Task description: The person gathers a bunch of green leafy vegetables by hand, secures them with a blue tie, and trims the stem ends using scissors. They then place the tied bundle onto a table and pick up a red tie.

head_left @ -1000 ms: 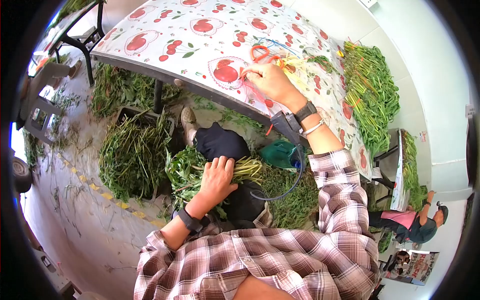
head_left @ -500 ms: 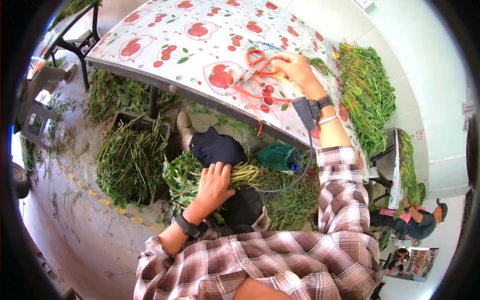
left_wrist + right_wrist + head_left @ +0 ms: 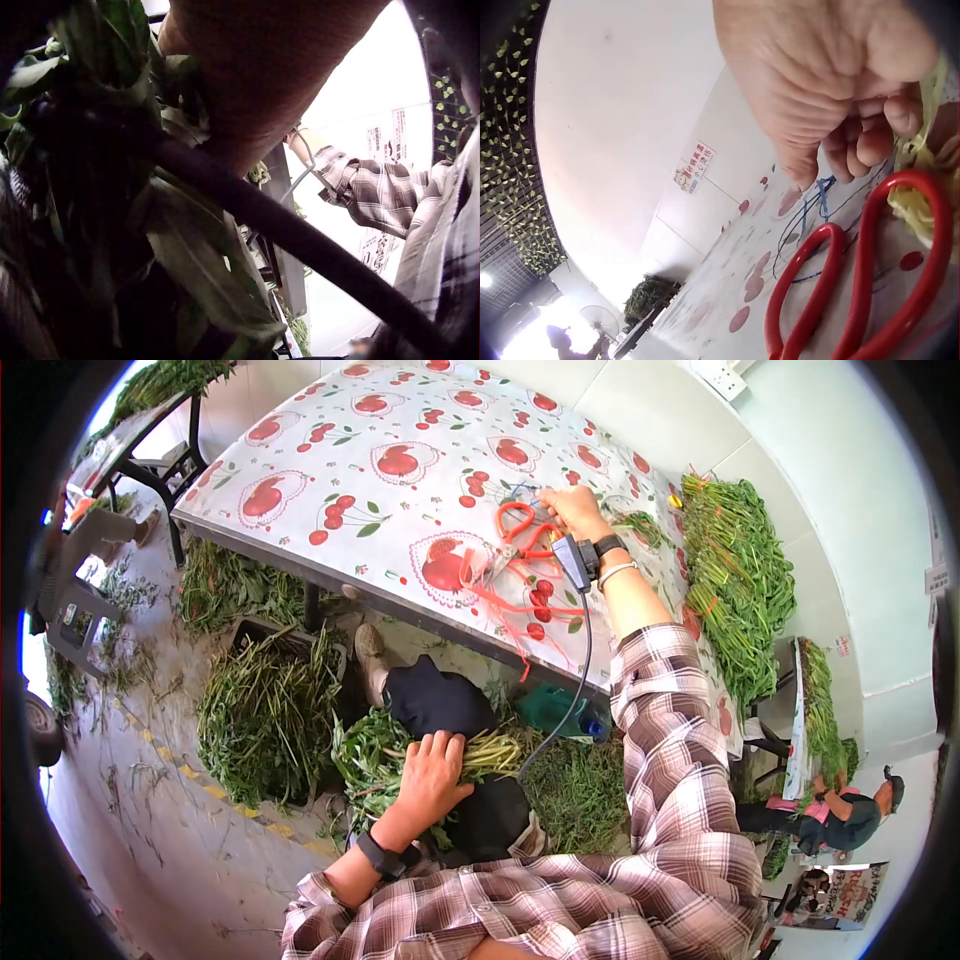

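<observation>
My left hand [image 3: 432,780] lies over a bundle of leafy green stems [image 3: 490,753] on my lap, its fingers curved across it. Dark leaves [image 3: 202,255] fill much of the left wrist view. Above the cherry-print tabletop [image 3: 330,565], my right hand [image 3: 575,510] reaches down toward thin blue strings [image 3: 823,196]. A gap shows between its thumb and fingertips, right at the strings. Red-handled scissors [image 3: 859,300] lie just below that hand, their blades partly hidden among red strings [image 3: 500,600]. Yellow strips [image 3: 922,180] are beside the scissors.
Tied green bundles [image 3: 740,575] are stacked at the table's right end. A crate heaped with stems [image 3: 265,720] stands on the floor at left. A green plastic container [image 3: 553,712] sits under the table edge. Another person [image 3: 845,815] works at far right.
My right hand has left the red strings, passed over the scissors and moved farther back to the blue strings. The left hand has stayed on the bundle.
</observation>
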{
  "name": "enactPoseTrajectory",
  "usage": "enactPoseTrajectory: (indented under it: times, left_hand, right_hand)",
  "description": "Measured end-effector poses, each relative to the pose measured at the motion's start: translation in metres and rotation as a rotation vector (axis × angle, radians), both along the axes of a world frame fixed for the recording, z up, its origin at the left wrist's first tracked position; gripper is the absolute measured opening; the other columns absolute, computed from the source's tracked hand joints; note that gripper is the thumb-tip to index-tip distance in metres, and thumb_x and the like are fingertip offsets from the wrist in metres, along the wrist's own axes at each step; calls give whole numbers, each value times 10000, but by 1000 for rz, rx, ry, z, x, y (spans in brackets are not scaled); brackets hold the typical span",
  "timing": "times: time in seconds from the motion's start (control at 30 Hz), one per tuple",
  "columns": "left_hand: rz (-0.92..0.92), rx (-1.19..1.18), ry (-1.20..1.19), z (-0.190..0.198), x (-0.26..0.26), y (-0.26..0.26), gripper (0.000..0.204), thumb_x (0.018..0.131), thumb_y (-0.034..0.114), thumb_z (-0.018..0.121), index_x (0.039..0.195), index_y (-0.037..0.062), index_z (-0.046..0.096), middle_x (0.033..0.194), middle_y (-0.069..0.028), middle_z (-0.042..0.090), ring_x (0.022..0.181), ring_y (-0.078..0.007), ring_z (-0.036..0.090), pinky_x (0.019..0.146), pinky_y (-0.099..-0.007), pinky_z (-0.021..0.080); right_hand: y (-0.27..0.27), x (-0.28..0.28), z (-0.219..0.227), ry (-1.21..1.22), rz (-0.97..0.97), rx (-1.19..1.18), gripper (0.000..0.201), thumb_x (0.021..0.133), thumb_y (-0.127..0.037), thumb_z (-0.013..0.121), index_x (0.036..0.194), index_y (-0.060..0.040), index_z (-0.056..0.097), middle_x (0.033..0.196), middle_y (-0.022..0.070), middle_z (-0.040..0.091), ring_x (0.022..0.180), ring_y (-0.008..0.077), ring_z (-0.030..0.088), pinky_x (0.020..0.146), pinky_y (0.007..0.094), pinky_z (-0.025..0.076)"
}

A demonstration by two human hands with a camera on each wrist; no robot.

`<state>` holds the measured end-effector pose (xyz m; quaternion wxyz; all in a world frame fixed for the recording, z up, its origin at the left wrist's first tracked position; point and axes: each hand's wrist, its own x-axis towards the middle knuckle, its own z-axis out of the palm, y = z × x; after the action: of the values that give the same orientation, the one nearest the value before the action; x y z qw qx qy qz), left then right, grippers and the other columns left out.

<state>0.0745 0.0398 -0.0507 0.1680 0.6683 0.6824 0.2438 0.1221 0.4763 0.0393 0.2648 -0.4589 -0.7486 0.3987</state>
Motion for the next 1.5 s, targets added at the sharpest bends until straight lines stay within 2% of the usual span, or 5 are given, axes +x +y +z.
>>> enactPoseTrajectory:
  times: [0.3, 0.7, 0.93, 1.2, 1.5]
  left_hand:
    - [5, -32, -23, 1, -3, 0, 739, 543, 275, 835, 1159, 43, 499, 1007, -99, 502, 954, -278, 504, 805, -382, 400]
    - [3, -8, -28, -1, -1, -1, 740, 546, 274, 833, 1161, 41, 494, 1021, -101, 496, 967, -280, 496, 808, -386, 396]
    - [-1, -15, -2, 0, 0, 0, 726, 557, 284, 826, 1158, 39, 500, 1015, -93, 498, 955, -267, 505, 802, -385, 402]
    - [-2, -39, -7, 3, -3, 0, 715, 569, 293, 821, 1156, 40, 501, 1021, -94, 499, 952, -266, 505, 803, -382, 398]
    - [-6, -28, -22, 1, -3, 1, 708, 561, 289, 823, 1146, 46, 506, 1013, -93, 503, 947, -265, 506, 800, -382, 398]
  right_hand:
    - [-7, 6, 26, 26, -80, 119, 152, 767, -147, 702, 791, 2, 687, 642, 8, 600, 473, 48, 466, 407, 209, 327]
    - [-19, 20, 82, 274, -130, 105, 129, 802, -172, 657, 760, -52, 675, 614, -9, 595, 503, 60, 536, 403, 213, 356]
    - [-15, 18, 46, -134, -63, -44, 270, 790, -306, 696, 777, -39, 656, 661, 3, 573, 516, 71, 519, 391, 213, 346]
    - [-5, 3, 19, -55, -82, -102, 241, 752, -209, 729, 662, -3, 642, 564, 40, 572, 415, 104, 495, 363, 255, 330]
    - [-7, 13, 42, 84, -90, 90, 122, 757, -148, 689, 785, -30, 681, 616, 6, 597, 484, 79, 525, 404, 238, 374]
